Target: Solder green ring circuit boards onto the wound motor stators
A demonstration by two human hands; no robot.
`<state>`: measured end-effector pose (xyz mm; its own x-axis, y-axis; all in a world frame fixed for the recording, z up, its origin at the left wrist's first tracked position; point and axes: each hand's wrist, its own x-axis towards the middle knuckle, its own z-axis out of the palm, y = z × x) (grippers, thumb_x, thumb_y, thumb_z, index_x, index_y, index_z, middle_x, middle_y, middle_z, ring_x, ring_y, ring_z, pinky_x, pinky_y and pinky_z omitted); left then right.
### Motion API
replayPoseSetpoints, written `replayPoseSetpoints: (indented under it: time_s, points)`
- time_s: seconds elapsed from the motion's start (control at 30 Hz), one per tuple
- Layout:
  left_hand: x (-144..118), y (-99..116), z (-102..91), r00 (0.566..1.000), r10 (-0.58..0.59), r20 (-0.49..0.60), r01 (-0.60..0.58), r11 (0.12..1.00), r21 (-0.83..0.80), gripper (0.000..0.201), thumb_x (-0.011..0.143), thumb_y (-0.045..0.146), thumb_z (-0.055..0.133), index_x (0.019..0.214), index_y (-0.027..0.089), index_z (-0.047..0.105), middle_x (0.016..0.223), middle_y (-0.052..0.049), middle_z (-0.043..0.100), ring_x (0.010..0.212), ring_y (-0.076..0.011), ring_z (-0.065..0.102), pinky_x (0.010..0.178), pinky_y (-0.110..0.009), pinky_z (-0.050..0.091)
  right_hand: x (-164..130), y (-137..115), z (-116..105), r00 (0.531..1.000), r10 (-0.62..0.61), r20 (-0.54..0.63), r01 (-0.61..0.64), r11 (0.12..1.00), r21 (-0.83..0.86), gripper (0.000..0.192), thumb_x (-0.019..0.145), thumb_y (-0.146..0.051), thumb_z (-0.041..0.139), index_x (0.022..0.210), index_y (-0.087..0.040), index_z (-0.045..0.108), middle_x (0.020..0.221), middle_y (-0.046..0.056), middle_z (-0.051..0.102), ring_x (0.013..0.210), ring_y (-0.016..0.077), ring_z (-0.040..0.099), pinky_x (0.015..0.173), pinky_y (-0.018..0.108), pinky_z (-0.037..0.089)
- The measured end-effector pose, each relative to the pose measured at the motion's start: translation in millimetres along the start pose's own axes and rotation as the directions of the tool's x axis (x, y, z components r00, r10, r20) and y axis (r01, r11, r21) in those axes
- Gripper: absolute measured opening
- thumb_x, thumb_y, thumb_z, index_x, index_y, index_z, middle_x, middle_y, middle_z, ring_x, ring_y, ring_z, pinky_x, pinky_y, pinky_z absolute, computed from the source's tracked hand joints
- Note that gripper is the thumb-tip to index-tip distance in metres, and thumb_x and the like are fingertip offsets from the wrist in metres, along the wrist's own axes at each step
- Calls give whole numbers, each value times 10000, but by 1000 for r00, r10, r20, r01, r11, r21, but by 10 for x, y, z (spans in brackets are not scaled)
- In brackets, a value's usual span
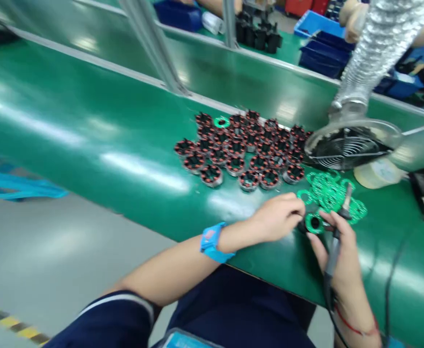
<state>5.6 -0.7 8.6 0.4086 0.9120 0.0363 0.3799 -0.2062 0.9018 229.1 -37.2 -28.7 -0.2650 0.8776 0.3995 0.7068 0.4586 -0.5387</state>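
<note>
A soldering iron (333, 256) with a grey handle and a cable lies in my right hand (345, 251), its tip pointing up and away. The thumb and fingertips of that same hand also touch the edge of a green ring-shaped circuit board (309, 227), which appears to sit on a dark part. My left hand (280, 216) is closed in a pinch at the left side of this part; what its fingertips grip is hidden. Just beyond both hands is a pile of loose green ring boards (326, 191).
Several copper-wound motor stators (212, 175) stand grouped on the green bench (142, 203); one at the back bears a green ring (221, 122). A fume extractor hood (353, 145) hangs from a silver duct (374, 53). A yellowish round container (378, 174) stands beside it. Co-workers' arms show across the bench.
</note>
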Motion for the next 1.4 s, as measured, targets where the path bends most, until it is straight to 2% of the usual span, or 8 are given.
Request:
replayPoseSetpoints:
  time_s: [0.13,0.27,0.43,0.67,0.77,0.9,1.1,1.4]
  points:
    - [-7,-44,-58,1000,13,-26,-18,983,-182,97,867,195,550,801,185,621,829,-14,612,804,-163,582,775,-289,489,65,-219,50,997,-17,78,23,997,-69,586,948,-424,692,1481,-257,513,1232,137,751,1079,312,707,938,508,607]
    - [26,-120,-66,994,-102,39,109,961,-256,204,823,383,633,801,183,667,754,-5,642,686,-149,566,642,-256,461,142,-338,40,989,-111,97,114,993,-27,624,986,-376,633,1566,-293,417,1418,118,696,1353,322,600,1097,532,520]
    - [5,-99,-81,988,-152,27,154,974,-165,291,809,483,661,789,193,667,733,-11,641,681,-158,562,619,-252,457,154,-395,28,979,-198,51,198,980,10,510,1029,-275,546,1523,-352,446,1327,44,763,1337,263,633,1093,473,513]
    - [-6,-73,-81,981,-163,-105,156,986,-65,164,834,376,599,794,221,637,772,-15,645,688,-175,543,653,-293,442,153,-422,28,980,-189,-57,194,976,101,431,1068,-184,478,1479,-313,497,1019,-14,842,945,189,757,993,405,571]
    - [-16,-44,-77,987,-66,-145,79,993,85,157,866,344,545,778,234,613,793,-27,636,715,-195,549,675,-320,428,95,-401,32,969,-116,-217,150,978,147,392,1087,-279,497,1478,-307,516,919,-11,811,882,190,776,927,403,615]
    - [-42,-3,-51,983,-8,-183,44,980,194,133,888,324,536,783,252,574,832,-31,632,807,-228,577,776,-346,463,-23,-331,47,939,15,-343,59,977,204,342,1094,-412,428,1371,-307,599,942,24,771,711,187,761,659,365,646]
    - [-72,7,14,973,-14,-232,62,977,204,104,882,309,547,784,272,540,855,-35,602,876,-249,576,849,-370,464,-67,-329,66,922,-7,-386,128,949,288,226,1055,-384,508,1199,-312,665,955,17,774,752,190,800,651,339,676]
    - [-70,58,22,972,13,-236,66,944,322,176,949,308,451,796,252,516,861,-45,620,856,-224,563,833,-358,447,-82,-323,74,924,14,-382,109,948,299,224,1069,-367,523,1248,-332,652,1027,18,779,805,197,814,684,346,687]
